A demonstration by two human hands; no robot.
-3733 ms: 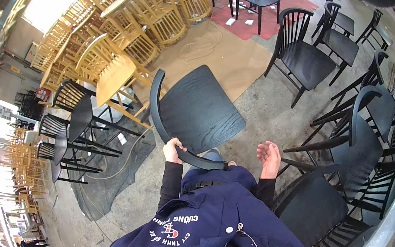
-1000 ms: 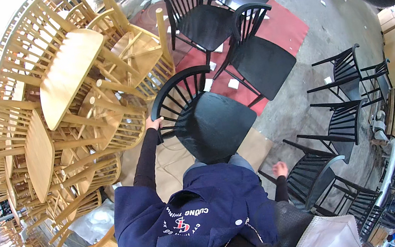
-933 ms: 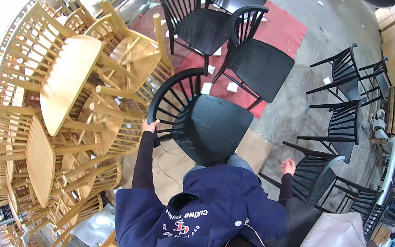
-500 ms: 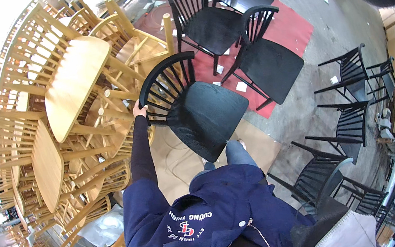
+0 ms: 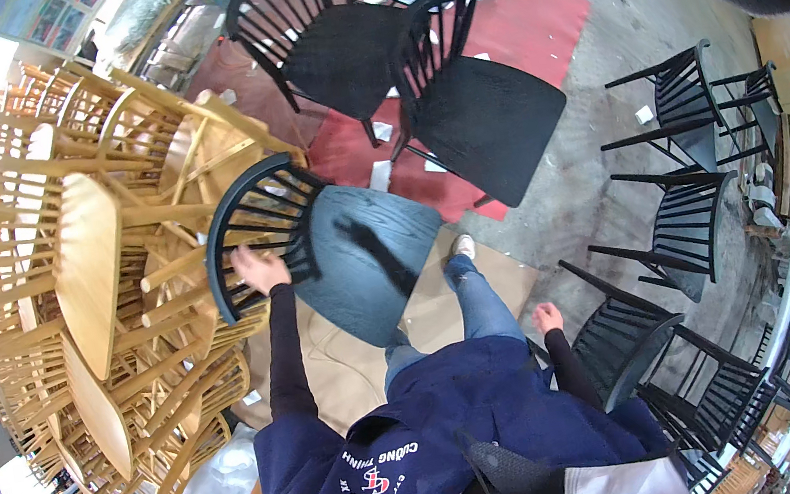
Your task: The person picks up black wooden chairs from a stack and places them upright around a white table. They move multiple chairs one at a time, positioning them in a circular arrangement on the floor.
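Note:
A black chair [image 5: 370,250] with a curved spindle back stands on tan sheeting in front of me. Over the spindles of its backrest is my left hand [image 5: 260,269], fingers apart, not wrapped round the top rail; whether it touches the wood I cannot tell. My right hand [image 5: 548,316] hangs low at my right side with its fingers curled and nothing visible in them. Nearest to that hand is another black chair [image 5: 620,342]. My arm's shadow falls on the front chair's seat.
Stacked unpainted wooden chairs [image 5: 91,275] rise on the left, close to the front chair. Several black chairs, one of them a broad-seated chair [image 5: 494,122], stand ahead on red sheeting [image 5: 544,14]. More black chairs [image 5: 685,226] line the right side. Scraps of white paper dot the floor.
My left hand has come off the chair's top rail. My right hand has come into view. The front chair sits lower and further left in view, and one foot has stepped forward.

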